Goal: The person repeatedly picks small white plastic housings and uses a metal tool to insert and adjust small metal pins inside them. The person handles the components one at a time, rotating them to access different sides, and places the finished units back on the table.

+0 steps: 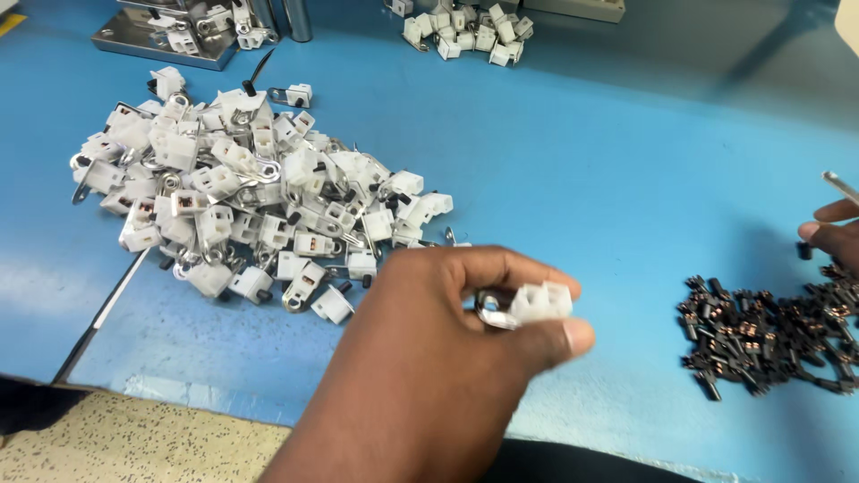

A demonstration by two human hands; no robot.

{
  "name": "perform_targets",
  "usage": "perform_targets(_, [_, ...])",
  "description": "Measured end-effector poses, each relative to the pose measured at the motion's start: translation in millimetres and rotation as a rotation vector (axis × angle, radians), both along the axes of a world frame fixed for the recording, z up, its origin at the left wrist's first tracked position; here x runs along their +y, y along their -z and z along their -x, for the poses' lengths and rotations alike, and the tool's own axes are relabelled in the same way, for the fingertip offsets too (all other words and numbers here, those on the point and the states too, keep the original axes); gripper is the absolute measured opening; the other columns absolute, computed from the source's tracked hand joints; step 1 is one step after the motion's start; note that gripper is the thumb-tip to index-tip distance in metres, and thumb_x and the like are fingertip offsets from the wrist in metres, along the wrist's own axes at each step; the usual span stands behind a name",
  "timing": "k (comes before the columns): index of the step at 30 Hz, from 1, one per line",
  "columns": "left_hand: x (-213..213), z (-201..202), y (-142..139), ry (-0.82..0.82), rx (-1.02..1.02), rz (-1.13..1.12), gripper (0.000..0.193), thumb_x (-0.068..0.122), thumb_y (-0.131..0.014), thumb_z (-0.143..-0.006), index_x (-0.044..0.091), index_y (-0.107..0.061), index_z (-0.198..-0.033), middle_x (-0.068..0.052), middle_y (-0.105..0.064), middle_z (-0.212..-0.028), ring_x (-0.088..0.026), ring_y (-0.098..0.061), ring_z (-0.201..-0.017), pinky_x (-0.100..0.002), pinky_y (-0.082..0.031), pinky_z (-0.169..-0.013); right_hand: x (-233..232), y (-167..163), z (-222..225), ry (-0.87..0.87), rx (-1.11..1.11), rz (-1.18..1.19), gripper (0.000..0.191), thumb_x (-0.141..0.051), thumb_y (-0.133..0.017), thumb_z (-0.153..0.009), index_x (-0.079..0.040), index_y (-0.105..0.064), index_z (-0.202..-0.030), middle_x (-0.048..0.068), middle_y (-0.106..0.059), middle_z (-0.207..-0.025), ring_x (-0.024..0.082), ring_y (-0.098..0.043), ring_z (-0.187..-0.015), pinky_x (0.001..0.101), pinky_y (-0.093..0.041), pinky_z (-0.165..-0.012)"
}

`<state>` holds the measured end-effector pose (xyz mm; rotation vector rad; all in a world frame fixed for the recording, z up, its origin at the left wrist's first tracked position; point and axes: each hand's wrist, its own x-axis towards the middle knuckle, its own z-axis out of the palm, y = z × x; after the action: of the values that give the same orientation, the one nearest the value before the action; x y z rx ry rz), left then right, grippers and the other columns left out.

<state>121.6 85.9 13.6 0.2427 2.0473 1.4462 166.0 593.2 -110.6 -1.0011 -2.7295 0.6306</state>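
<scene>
My left hand (447,358) is raised over the blue table near its front edge, pinching a small white plastic connector block with a metal ring lug (532,304) between thumb and fingers. My right hand (832,234) shows only at the right edge, fingers bent, holding a thin metal tool (839,186) and touching the top of a pile of small dark parts (774,335). To the left lies a large heap of white connector blocks with metal lugs (250,206).
A second, smaller pile of white blocks (465,34) sits at the back. A metal fixture (179,31) stands at the back left. A thin dark rod (98,317) lies at the front left. The blue table surface (608,170) ends at a speckled edge (134,438).
</scene>
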Motion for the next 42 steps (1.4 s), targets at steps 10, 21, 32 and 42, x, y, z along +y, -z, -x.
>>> perform_targets(10, [12.6,-18.1,-19.0,-0.075,0.016,-0.178,0.04,0.039,-0.083,-0.078,0.008,-0.084,-0.103,-0.004,-0.079,-0.07,-0.009,-0.071,-0.067,-0.03,-0.064,-0.065,-102.1,-62.1,18.0,0.075,-0.038,0.084,0.018,-0.016,-0.072,-0.098,-0.002,-0.077,-0.108,0.018,-0.073,-0.087,0.019,-0.049,-0.047,0.0363,-0.044,-0.046])
perform_targets(21, [-19.0,-7.3,-41.8,-0.238,0.12,0.125,0.031,0.037,-0.083,-0.079,0.006,-0.081,-0.084,-0.005,-0.073,-0.064,-0.012,-0.058,-0.06,-0.033,-0.054,-0.058,-362.3,-157.0,-5.8,-0.331,0.442,0.174,0.021,-0.018,-0.08,-0.085,-0.008,-0.077,-0.103,0.008,-0.069,-0.065,0.005,-0.051,-0.044,0.025,-0.035,-0.034])
perform_targets(32, [-35.1,10.1,-27.0,-0.279,0.14,-0.006,0.024,0.032,-0.086,-0.075,0.016,-0.09,-0.092,-0.002,-0.075,-0.074,-0.01,-0.067,-0.068,-0.03,-0.059,-0.063,-369.4,-181.4,29.2,-0.479,0.364,0.688,0.023,-0.019,-0.058,-0.106,-0.003,-0.07,-0.118,0.015,-0.071,-0.115,0.024,-0.055,-0.077,0.0424,-0.053,-0.071])
perform_targets(42, [-21.6,23.5,-53.3,-0.26,0.057,0.192,0.024,0.034,-0.09,-0.072,0.019,-0.091,-0.091,-0.008,-0.074,-0.072,-0.016,-0.068,-0.068,-0.035,-0.061,-0.067,-355.9,-180.5,52.3,-0.78,0.577,0.707,0.013,-0.017,-0.037,-0.109,-0.012,-0.046,-0.117,0.022,-0.071,-0.122,0.032,-0.071,-0.121,0.0462,-0.056,-0.101])
